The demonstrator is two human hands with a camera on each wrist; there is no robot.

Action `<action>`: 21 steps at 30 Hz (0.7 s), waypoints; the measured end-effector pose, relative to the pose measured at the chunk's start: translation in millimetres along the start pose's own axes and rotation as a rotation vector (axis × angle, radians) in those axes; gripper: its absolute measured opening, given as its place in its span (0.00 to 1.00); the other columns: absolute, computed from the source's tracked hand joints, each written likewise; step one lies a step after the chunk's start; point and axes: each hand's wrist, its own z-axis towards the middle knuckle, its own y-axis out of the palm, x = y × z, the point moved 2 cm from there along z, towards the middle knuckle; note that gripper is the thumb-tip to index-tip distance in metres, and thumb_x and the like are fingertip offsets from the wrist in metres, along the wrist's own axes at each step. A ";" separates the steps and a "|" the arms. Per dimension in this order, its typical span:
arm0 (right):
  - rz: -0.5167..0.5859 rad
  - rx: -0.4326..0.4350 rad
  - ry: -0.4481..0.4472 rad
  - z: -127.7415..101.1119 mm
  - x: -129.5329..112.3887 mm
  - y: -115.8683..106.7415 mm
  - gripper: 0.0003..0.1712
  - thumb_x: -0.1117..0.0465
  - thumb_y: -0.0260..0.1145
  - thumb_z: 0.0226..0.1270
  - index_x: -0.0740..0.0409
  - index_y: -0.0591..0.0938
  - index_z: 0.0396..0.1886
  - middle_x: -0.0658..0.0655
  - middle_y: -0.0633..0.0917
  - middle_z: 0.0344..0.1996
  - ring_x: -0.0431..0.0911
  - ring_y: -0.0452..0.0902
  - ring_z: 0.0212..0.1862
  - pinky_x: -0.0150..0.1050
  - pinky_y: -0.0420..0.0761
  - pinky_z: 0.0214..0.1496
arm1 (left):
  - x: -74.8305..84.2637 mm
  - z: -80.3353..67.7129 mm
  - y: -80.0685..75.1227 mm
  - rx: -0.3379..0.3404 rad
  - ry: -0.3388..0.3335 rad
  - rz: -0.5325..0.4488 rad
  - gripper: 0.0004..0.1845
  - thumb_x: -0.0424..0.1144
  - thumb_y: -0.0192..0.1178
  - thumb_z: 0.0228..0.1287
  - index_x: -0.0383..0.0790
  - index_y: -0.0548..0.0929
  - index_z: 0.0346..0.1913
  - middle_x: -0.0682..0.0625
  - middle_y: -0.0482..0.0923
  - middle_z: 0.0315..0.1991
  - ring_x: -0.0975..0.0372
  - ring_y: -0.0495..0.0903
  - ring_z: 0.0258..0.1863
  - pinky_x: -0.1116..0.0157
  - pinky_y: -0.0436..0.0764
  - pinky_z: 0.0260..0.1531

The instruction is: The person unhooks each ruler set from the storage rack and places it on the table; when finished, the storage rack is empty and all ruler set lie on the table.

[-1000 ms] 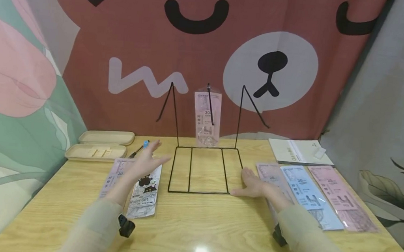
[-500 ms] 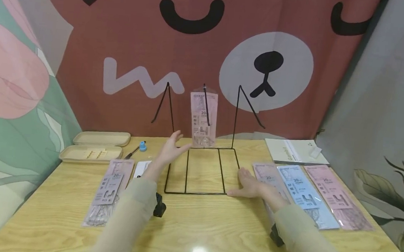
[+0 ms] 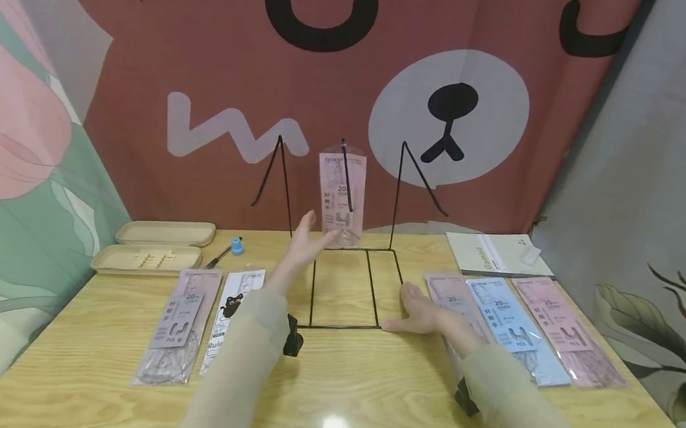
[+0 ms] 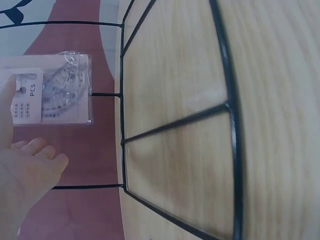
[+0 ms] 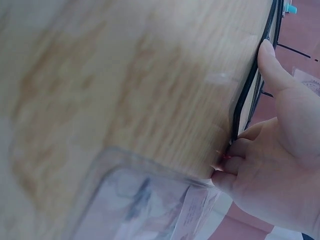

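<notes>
At wire rack [image 3: 343, 288]: L hand [image 3: 307, 241] raised, fingers loose, empty; R hand [image 3: 422, 314] flat, thumb on frame.

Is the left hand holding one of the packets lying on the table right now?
No, the left hand is raised with straight fingers near the pink packet hanging on the wire rack, holding nothing.

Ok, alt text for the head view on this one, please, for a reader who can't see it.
A person's left hand reaches with open fingers toward a pink packet hanging on a black wire rack, while the right hand rests at the rack's base corner. More flat packets lie on the wooden table on both sides of the rack.
</notes>
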 end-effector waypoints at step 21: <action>-0.014 -0.012 0.022 0.0 -2.7 -0.7 0.63 0.34 0.58 0.61 0.76 0.39 0.71 0.74 0.37 0.71 0.65 0.31 0.74 0.56 0.40 0.76 | 10.5 3.3 31.8 0.043 0.095 -0.056 0.17 0.38 0.54 0.69 0.34 0.76 0.57 0.39 0.79 0.54 0.50 0.78 0.54 0.57 0.80 0.54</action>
